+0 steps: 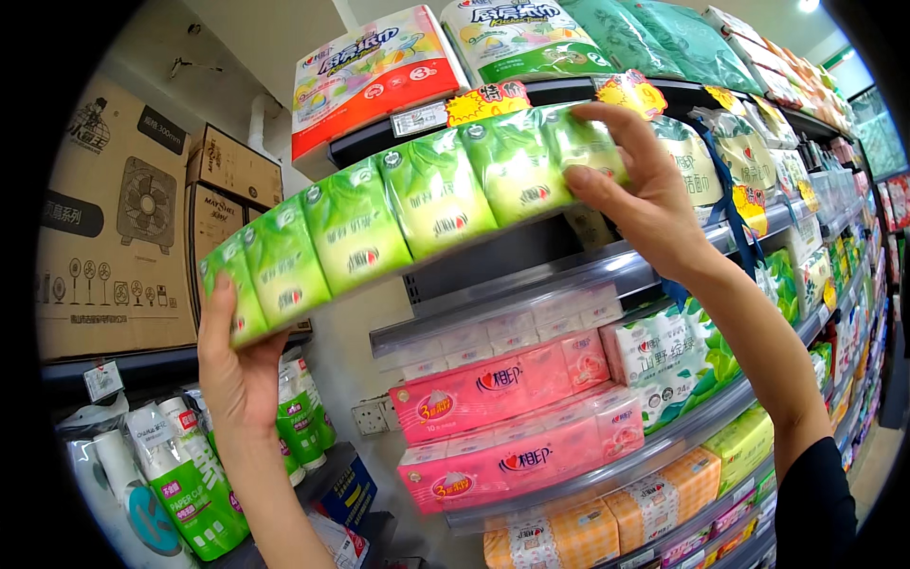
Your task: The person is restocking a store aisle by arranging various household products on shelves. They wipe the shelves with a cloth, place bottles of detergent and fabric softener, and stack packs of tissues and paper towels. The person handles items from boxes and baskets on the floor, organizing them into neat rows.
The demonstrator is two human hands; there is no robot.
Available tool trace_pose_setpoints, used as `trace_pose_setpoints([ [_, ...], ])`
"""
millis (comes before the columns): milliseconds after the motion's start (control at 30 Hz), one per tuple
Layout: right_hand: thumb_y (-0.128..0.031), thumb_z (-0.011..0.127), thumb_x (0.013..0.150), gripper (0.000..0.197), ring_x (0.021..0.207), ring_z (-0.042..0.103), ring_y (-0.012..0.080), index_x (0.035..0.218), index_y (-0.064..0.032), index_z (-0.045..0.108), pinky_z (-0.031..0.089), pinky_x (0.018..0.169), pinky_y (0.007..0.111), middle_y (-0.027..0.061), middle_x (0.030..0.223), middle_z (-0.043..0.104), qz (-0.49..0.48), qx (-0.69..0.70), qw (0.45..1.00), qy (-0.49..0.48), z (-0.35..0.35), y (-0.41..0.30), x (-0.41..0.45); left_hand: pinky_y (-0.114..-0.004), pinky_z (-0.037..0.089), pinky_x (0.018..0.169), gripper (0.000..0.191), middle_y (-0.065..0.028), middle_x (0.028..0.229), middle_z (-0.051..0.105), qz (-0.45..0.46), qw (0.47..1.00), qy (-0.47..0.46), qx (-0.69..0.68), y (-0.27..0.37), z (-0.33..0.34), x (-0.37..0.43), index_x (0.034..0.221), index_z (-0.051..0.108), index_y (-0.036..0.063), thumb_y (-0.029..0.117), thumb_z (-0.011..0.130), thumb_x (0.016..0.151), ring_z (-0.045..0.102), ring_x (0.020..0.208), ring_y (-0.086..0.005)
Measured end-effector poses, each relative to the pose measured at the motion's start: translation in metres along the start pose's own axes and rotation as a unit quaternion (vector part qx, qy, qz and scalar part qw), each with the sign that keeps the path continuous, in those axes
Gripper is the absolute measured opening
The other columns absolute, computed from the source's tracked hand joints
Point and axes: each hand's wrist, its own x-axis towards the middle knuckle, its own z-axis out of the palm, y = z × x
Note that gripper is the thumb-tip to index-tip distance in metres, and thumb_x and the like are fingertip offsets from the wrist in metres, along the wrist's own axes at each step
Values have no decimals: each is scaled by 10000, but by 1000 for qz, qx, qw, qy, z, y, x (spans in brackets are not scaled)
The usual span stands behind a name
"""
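Note:
A long green pack of pocket tissues [434,199], wrapped in clear film, is held up between both hands in front of the shelving. Gripping its lower left end is my left hand [242,377], the thumb on the front face. My right hand [640,185] pinches the upper right end, thumb on the front and fingers over the top edge. The pack tilts, its right end higher than its left. Behind it, a dark shelf board [490,267] is partly hidden.
Pink tissue packs [522,455] sit on the shelf below, beside a white-and-green tissue pack [675,363]. Kitchen towel packs [377,78] stand above. At left are a cardboard fan box [117,213] and bagged paper cups [185,491]. A blue strap [725,192] hangs at right.

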Motion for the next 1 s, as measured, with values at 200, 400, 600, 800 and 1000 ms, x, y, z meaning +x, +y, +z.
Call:
trace_pose_setpoints([
  [200, -264, 582, 891, 480, 1034, 521, 122, 1300, -82, 408, 439, 873, 271, 74, 1164, 538, 45, 54, 997, -24, -8, -5, 2, -445, 454, 917, 471, -111, 1229, 533, -42, 995, 35, -84, -8, -40, -46, 1260, 450, 60, 281, 586, 868, 530, 1111, -243],
  [400, -202, 523, 928, 302, 927, 589, 112, 1168, -19, 514, 486, 815, 263, 74, 1026, 597, 28, -18, 998, -51, -13, -10, -18, -447, 436, 945, 448, -117, 1248, 522, -36, 989, 102, -97, -15, -96, -119, 1264, 456, 65, 284, 566, 889, 496, 1153, -251],
  [600, -73, 612, 745, 217, 896, 573, 230, 958, -50, 578, 453, 754, 357, 94, 953, 575, -264, -259, 916, -154, 10, -30, -95, -379, 435, 943, 497, -105, 1233, 530, -44, 999, -1, -17, -68, -91, -127, 1276, 449, 54, 275, 607, 860, 518, 1121, -214],
  [800, -139, 598, 681, 309, 1001, 537, 277, 976, -56, 556, 433, 820, 398, 136, 1061, 542, -254, -369, 867, -218, 9, 11, -144, -370, 403, 952, 580, -115, 1204, 498, -108, 992, -43, 43, -112, -83, -117, 1314, 371, 3, 233, 624, 846, 490, 1116, -217],
  [1000, -167, 675, 686, 348, 948, 549, 302, 992, -52, 554, 449, 768, 407, 159, 1049, 531, -240, -333, 887, -211, 2, 3, -133, -348, 356, 980, 562, -121, 1244, 474, -187, 977, -49, 90, -110, -75, -104, 1320, 362, -1, 218, 600, 861, 473, 1136, -213],
])
